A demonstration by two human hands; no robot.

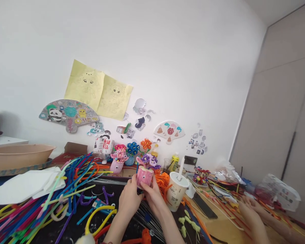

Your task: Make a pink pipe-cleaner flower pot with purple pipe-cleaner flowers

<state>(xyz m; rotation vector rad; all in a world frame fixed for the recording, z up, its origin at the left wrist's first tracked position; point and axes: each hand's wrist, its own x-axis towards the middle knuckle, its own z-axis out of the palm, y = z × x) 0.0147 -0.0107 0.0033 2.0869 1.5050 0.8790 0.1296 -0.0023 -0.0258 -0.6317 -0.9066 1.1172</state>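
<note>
Two bare hands, the left hand (129, 196) and the right hand (154, 195), grip the lower sides of a fuzzy pink pot (144, 177), held upright at the middle of a cluttered surface (221, 228); the fingers hide whether its base touches down. The piece appears close to complete: its ribbed wall is covered on the side in view, a small eye-like dot marks the front, and purple flowers (152, 160) crowd the top. Any work left on the far side is out of sight.

Just behind stand three seemingly finished bunches: pink flowers (120, 155) in a similar pot, blue flowers (133, 148) and orange flowers (145, 144). Orange stems (163, 179) lie beside the right hand, next to a lidded drink cup (177, 194). Pale green pieces (193, 224) sit loose nearby, attached to nothing. At left, a heap of colored stems (27, 218) remains unused near white sheets (17, 186). At far right, another person's hands (251, 206) blur above more strands; what they hold cannot be told.
</note>
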